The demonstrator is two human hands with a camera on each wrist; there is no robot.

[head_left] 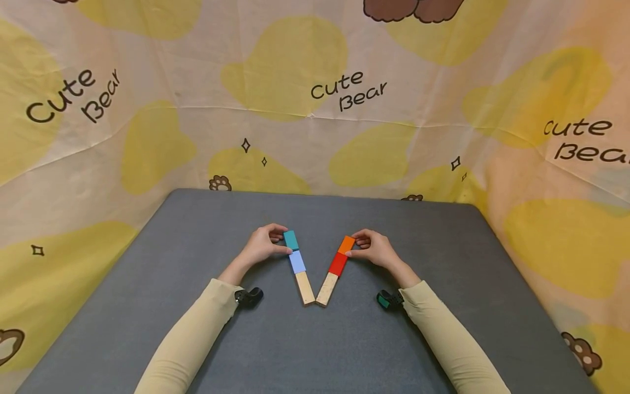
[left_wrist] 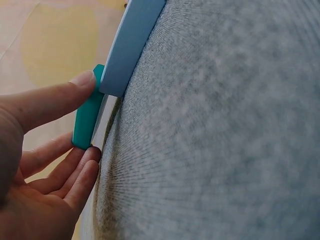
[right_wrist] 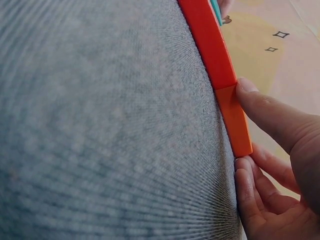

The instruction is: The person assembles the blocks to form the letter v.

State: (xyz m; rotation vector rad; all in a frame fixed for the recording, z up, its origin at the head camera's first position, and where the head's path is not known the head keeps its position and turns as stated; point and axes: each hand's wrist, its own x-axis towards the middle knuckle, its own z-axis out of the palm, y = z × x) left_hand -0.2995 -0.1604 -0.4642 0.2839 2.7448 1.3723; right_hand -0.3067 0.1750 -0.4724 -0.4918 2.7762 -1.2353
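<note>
Two rows of blocks form a V on the grey table. In the left row a teal block (head_left: pixel 291 240) lies at the far end, then a light blue block (head_left: pixel 297 262) and a plain wooden block (head_left: pixel 305 288). The right row has an orange block (head_left: pixel 346 245), a red block (head_left: pixel 338 264) and another wooden block (head_left: pixel 327 290); the wooden ends almost meet. My left hand (head_left: pixel 264 243) holds the teal block between thumb and fingers. Around the orange block (right_wrist: pixel 234 120), my right hand (head_left: pixel 376 249) has its thumb near the red joint and its fingertips at the far end.
The grey table (head_left: pixel 315 350) spreads around both hands. A printed cloth (head_left: pixel 295 164) with yellow patches hangs behind it and along the sides. Black straps with small devices sit at my left wrist (head_left: pixel 249 297) and right wrist (head_left: pixel 389 299).
</note>
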